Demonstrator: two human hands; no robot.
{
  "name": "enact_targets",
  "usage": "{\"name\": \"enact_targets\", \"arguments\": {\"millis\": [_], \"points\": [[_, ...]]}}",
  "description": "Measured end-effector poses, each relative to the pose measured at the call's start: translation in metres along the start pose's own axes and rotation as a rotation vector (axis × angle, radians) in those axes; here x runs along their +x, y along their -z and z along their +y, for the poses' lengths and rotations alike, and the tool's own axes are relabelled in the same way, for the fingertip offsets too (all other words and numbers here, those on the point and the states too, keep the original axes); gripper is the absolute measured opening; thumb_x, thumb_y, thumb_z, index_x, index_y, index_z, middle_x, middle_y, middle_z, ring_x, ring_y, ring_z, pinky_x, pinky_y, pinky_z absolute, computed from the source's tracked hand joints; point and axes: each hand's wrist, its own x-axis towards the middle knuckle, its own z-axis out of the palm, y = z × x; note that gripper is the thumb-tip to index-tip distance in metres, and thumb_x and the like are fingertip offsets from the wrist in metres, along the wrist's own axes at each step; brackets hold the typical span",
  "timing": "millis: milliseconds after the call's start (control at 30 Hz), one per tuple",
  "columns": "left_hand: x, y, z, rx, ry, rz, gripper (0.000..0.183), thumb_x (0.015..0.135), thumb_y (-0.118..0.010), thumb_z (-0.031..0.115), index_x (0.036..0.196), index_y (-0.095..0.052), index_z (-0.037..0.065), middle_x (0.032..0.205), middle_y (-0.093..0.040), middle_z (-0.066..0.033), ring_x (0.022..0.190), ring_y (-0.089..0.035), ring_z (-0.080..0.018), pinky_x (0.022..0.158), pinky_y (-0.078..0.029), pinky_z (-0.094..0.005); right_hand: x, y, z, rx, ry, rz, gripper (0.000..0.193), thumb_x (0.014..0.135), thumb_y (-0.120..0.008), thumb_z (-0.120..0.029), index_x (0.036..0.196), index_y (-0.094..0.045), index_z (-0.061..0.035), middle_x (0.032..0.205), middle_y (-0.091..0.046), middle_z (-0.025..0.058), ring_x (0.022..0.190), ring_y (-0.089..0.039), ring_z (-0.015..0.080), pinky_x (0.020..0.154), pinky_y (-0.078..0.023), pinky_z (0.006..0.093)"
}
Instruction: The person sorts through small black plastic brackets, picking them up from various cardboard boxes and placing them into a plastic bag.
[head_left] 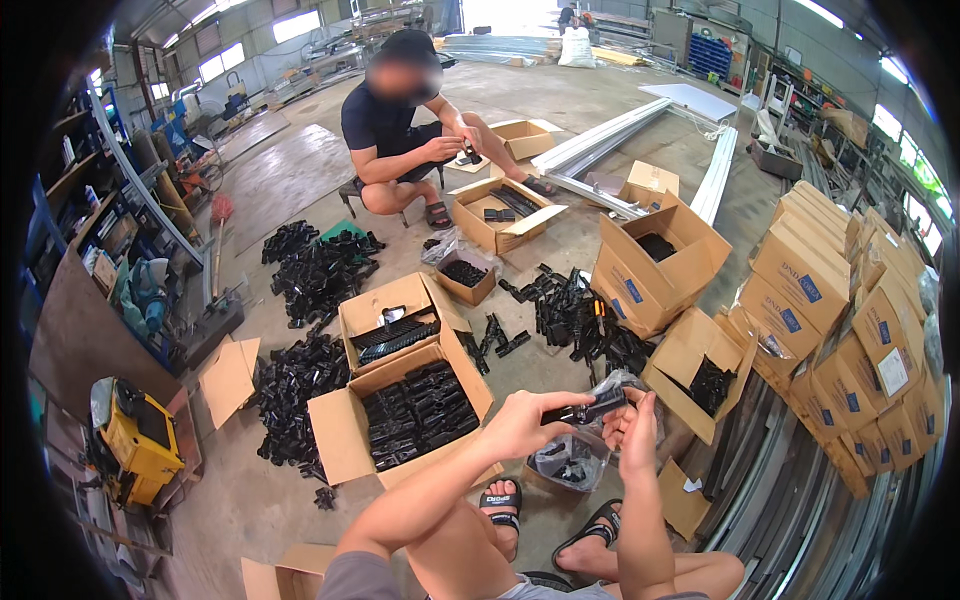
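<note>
My left hand pinches one end of a black plastic part, whose exact kind I cannot make out. The fingers of my right hand are closed around its other end. Below my hands stands a small box lined with a clear bag, with small black pieces inside. To the left, an open cardboard box is packed with rows of black parts. Just behind it, another open box holds more black parts in a neat row.
Loose piles of black parts lie on the left, with another pile ahead. A co-worker sits opposite, handling a small dark part. Stacked cartons and long metal profiles line the right. A yellow machine stands left.
</note>
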Motion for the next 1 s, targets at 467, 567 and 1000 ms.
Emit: {"name": "enact_targets", "arguments": {"millis": [467, 567, 1000], "points": [[0.012, -0.016, -0.019, 0.364, -0.130, 0.224, 0.066, 0.079, -0.074, 0.013, 0.142, -0.054, 0.021, 0.138, -0.059, -0.0141, 0.123, -0.059, -0.0379, 0.107, -0.045, -0.0499, -0.022, 0.025, 0.030, -0.110, -0.101, -0.015, 0.026, 0.104, -0.054, -0.028, 0.111, -0.057, -0.0033, 0.078, -0.065, 0.0080, 0.057, -0.059, 0.0112, 0.050, -0.046, 0.0246], [0.009, -0.038, -0.051, -0.151, 0.268, 0.311, 0.069, 0.088, -0.075, 0.033, 0.145, -0.046, 0.006, 0.134, -0.061, -0.0196, 0.121, -0.061, -0.0345, 0.103, -0.048, -0.0458, -0.027, -0.001, 0.043, -0.183, 0.150, 0.072, 0.024, 0.104, -0.054, -0.022, 0.115, -0.057, -0.0011, 0.078, -0.065, 0.0069, 0.059, -0.059, 0.0095, 0.054, -0.048, 0.0245], [0.003, -0.051, -0.026, -0.980, 0.474, -0.087, 0.044, 0.095, -0.071, 0.022, 0.132, -0.057, 0.003, 0.113, -0.069, -0.0032, 0.100, -0.064, -0.0095, 0.086, -0.052, -0.0255, -0.058, -0.007, 0.059, -0.784, 0.739, 0.053, 0.035, 0.094, -0.064, -0.016, 0.123, -0.059, 0.0025, 0.106, -0.068, 0.0184, 0.092, -0.067, 0.0340, 0.081, -0.052, 0.0434]]}}
